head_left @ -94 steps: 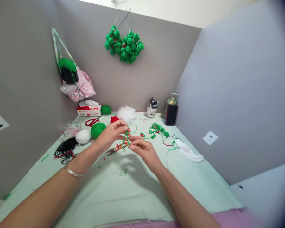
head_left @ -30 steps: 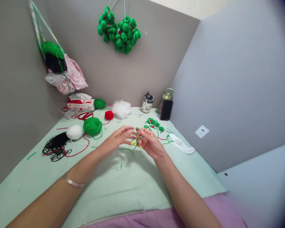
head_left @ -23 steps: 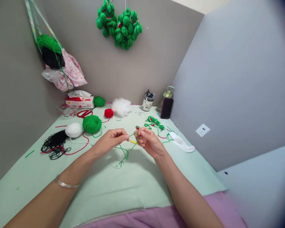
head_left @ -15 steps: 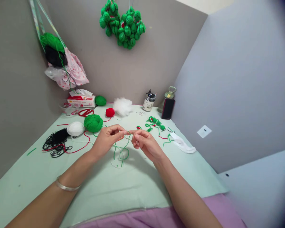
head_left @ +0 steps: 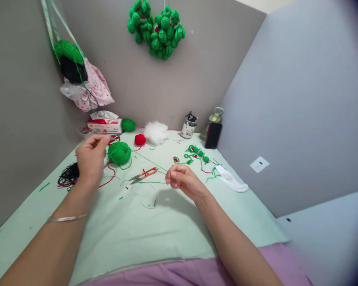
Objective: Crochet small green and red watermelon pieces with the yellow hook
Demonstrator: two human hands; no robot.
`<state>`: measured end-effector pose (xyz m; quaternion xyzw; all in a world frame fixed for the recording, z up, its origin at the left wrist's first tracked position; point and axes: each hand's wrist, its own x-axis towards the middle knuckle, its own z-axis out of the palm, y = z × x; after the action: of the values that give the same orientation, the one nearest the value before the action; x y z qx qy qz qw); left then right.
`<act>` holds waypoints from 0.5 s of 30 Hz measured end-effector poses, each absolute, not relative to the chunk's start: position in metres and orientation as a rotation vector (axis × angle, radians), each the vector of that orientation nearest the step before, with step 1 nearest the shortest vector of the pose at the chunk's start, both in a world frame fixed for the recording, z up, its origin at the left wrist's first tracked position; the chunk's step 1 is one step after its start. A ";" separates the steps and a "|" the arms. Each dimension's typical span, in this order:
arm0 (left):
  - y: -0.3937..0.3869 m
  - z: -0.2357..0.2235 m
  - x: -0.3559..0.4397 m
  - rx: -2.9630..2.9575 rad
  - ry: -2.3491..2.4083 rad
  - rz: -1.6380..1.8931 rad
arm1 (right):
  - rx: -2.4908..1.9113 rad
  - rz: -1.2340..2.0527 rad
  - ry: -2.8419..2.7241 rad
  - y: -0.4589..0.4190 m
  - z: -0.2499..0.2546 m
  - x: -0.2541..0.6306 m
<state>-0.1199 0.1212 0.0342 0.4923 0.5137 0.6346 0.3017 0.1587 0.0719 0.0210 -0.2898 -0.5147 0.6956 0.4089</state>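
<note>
My left hand (head_left: 92,155) is raised at the left, its fingers pinched on green yarn (head_left: 147,159). That strand runs taut down to the right, to my right hand (head_left: 183,178), whose closed fingers grip its other part. A thin shaft, perhaps a crochet hook, shows beside the right fingertips, too small to be sure. Orange-handled thread snips (head_left: 144,174) lie on the table between the hands. Just right of my left hand sits a green yarn ball (head_left: 119,153). My left wrist partly hides the black yarn (head_left: 68,174), and the white ball is almost wholly covered.
Farther back are a red yarn ball (head_left: 140,140), white stuffing (head_left: 156,132), a tissue box (head_left: 104,125), a jar (head_left: 189,128) and a phone (head_left: 213,135). Small green crocheted pieces (head_left: 198,152) and a white cloth strip (head_left: 231,179) lie at the right. Grey walls enclose the table.
My left hand has moved away from my right hand, left and upward, drawing the green yarn into a long straight strand. The loose loops between the hands are gone, uncovering the snips.
</note>
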 end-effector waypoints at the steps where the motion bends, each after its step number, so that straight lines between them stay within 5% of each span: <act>1: 0.122 0.035 -0.124 1.262 1.375 1.769 | -0.726 1.746 -1.277 0.073 0.021 0.161; 10: 0.123 0.034 -0.163 1.018 1.511 1.989 | -0.663 1.722 -1.122 0.082 0.021 0.172; 15: 0.114 0.036 -0.152 1.694 1.904 1.909 | -0.729 1.697 -1.118 0.083 0.019 0.170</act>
<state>-0.1519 0.1143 0.0356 0.5320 0.5978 0.5993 -0.0214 0.1702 0.0828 0.0195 -0.2977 -0.4567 0.6931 0.4716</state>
